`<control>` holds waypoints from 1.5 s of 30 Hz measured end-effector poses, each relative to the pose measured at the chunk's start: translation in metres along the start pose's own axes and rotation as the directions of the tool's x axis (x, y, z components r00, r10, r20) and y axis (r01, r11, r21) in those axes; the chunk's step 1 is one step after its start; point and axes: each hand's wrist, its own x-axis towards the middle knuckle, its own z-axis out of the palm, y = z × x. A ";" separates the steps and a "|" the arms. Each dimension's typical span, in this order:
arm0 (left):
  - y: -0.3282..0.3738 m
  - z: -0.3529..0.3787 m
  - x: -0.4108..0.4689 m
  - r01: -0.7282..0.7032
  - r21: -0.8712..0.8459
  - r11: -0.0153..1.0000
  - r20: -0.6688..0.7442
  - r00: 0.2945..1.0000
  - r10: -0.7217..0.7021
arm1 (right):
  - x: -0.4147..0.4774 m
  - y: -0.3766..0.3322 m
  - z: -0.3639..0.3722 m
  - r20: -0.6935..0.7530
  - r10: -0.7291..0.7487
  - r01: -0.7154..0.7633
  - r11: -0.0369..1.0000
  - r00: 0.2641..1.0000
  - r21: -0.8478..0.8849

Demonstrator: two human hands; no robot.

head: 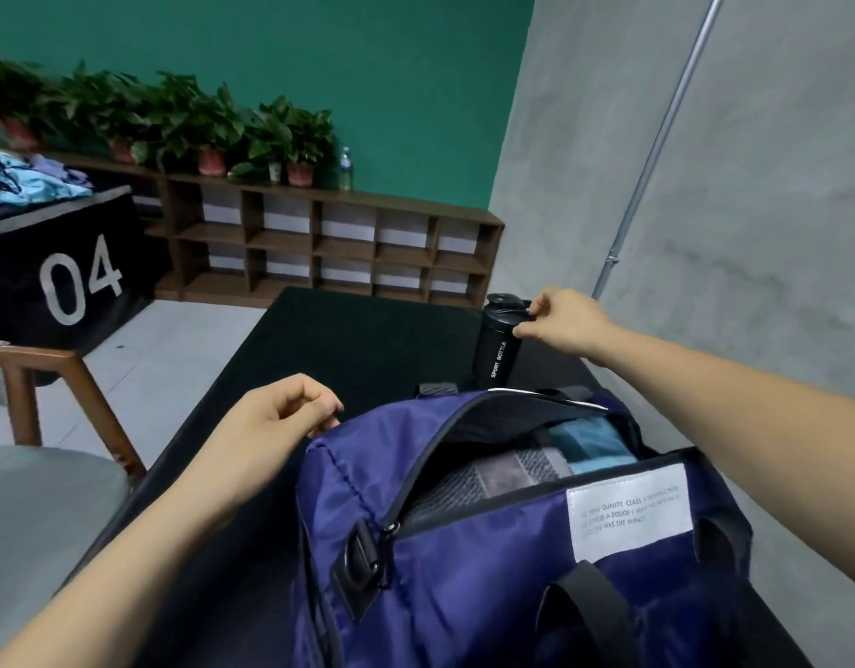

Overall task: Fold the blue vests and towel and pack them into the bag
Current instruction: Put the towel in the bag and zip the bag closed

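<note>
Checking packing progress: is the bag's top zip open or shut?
Open. The bag gapes along its zip, showing a grey towel and light blue fabric inside.

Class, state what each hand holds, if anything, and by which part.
Right hand pinches the bottle at its lid. Left hand curls against the bag; whether it grips cannot be told.

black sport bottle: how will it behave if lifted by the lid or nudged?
The sport bottle looks like rigid plastic, so it should hold shape. Tall, narrow and upright on the table, it may tip if nudged near the top. The right hand pinches only its lid, so it might swing when lifted; its fill is hidden.
</note>
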 end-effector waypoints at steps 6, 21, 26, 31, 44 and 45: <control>-0.015 -0.008 0.011 0.035 0.032 0.999 0.014 0.999 -0.035 | 0.054 -0.007 0.022 0.031 -0.014 0.019 0.985 0.999 -0.169; -0.024 -0.019 -0.002 0.071 0.071 0.995 0.013 0.997 -0.072 | 0.101 0.009 0.046 0.169 0.010 0.040 0.955 0.986 -0.294; -0.014 -0.018 -0.007 0.041 0.080 0.996 0.022 0.999 -0.043 | 0.086 0.009 0.039 0.216 -0.024 0.093 0.944 0.976 -0.316; 0.017 -0.020 -0.006 -0.026 0.066 0.997 -0.018 0.999 0.027 | 0.063 0.013 0.026 0.155 -0.076 0.127 0.926 0.985 -0.355; 0.148 0.069 -0.003 -0.342 0.325 0.881 0.249 0.930 0.269 | -0.027 0.085 -0.083 0.032 -0.182 0.185 0.968 0.983 -0.168; 0.155 0.079 -0.005 -0.361 0.350 0.865 0.273 0.922 0.274 | -0.034 0.093 -0.089 0.023 -0.178 0.180 0.971 0.984 -0.160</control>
